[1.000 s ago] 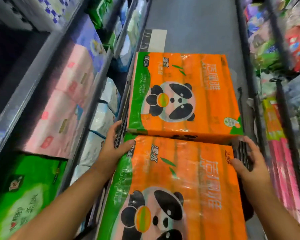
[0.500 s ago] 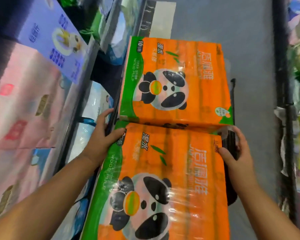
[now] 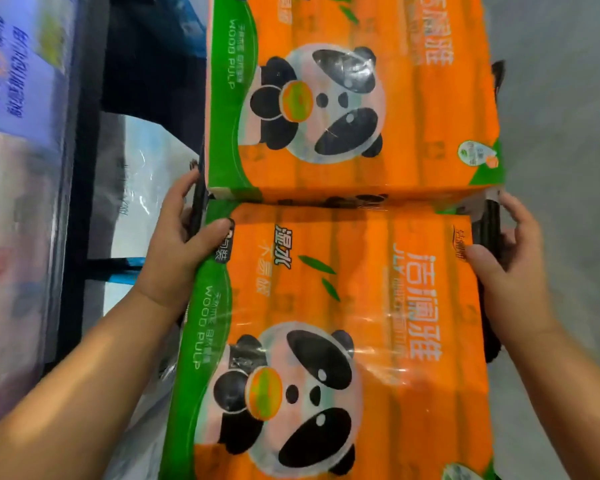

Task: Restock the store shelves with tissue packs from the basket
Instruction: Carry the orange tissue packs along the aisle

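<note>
Head view. Found near tissue pack (image 3: 343, 323) lying atop black basket (image 3: 487, 223), abutting far tissue pack (image 3: 354, 98). Saw left hand (image 3: 177, 247) and right hand (image 3: 506, 271) clamping its far corners, thumbs on top, fingers curled outside basket rim. Noted blurred shelf (image 3: 77, 202) at left.

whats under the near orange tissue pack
Only edges of the black basket show at its left and right sides, gripped by the left hand and right hand. The near pack covers everything beneath itself.
</note>
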Available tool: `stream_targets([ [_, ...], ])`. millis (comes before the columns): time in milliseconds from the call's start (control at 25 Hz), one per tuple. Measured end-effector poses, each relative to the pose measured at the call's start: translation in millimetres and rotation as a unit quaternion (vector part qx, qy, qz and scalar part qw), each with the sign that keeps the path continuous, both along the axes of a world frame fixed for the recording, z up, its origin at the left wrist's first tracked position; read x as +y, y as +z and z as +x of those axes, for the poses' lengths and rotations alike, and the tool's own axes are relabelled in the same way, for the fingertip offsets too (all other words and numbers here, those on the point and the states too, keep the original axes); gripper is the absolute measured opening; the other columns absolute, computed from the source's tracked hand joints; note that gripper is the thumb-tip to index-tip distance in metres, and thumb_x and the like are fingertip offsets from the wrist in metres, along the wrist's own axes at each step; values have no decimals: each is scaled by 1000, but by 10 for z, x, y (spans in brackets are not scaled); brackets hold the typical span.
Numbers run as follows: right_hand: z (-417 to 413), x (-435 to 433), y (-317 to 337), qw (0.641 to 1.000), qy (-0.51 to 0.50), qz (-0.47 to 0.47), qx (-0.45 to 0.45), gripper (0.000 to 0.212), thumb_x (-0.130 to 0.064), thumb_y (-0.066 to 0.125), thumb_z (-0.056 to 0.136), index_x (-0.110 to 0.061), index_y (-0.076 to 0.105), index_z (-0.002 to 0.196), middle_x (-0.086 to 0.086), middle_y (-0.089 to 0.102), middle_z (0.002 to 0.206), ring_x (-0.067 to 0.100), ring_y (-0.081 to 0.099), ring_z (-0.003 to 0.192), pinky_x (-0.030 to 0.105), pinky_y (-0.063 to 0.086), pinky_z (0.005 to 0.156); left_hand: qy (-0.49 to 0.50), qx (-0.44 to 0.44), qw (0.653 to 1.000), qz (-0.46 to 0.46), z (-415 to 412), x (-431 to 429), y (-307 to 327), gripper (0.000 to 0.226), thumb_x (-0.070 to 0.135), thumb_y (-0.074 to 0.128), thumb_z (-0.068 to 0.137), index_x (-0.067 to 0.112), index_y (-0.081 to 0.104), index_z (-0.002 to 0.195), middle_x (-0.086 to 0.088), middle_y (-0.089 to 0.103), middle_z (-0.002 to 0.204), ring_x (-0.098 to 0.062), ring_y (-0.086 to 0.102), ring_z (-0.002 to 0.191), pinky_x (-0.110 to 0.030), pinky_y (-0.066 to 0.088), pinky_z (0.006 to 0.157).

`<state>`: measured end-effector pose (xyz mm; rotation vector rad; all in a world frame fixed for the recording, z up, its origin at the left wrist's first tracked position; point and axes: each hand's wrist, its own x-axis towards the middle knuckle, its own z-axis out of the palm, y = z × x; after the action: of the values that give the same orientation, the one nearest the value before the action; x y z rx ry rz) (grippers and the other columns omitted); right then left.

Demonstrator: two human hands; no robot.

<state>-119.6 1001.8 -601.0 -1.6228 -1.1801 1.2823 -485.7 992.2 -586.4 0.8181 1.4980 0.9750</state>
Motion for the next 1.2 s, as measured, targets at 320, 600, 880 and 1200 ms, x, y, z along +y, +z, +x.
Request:
stream_targets([
  [320, -184, -79, -290, 999, 16, -20, -29, 100, -64, 72, 66, -28, 20, 143, -1, 53, 115, 19, 58, 109, 39, 47, 98, -33, 21, 999, -29, -251, -159, -341, 112, 55, 82, 63, 25, 19, 150, -20, 42, 146, -41, 44, 131, -62, 35, 107],
  [600, -233, -240, 236, 985, 26, -123, -115, 124, -83, 64, 52, -28, 14, 151, 3, 37, 145, 15, 41, 130, 37, 35, 108, -38, 111, 992, -35, -93, -464, 246, 91, 70, 75, 57, 40, 33, 132, 40, 46, 123, 13, 49, 119, -8, 41, 93],
  [880, -317, -516, 1645, 879, 253, -64, -399, 103, -87, 47, 66, -23, 37, 146, 18, 40, 145, 37, 33, 135, 51, 29, 110, -104, 295, 948, -60, 101, -1013, 1612, 102, 65, 73, 65, 21, 32, 147, -4, 33, 151, -17, 32, 138, -29, 25, 113],
  [1200, -523, -746, 3427, 837, 358, 85, -405, 82, -68, 60, 73, -26, 43, 142, 11, 45, 142, 35, 41, 129, 51, 37, 104, -99, 388, 913, -81, 520, -1899, 3190, 109, 77, 52, 61, 22, 23, 151, -4, 22, 158, -21, 22, 145, -30, 18, 115],
])
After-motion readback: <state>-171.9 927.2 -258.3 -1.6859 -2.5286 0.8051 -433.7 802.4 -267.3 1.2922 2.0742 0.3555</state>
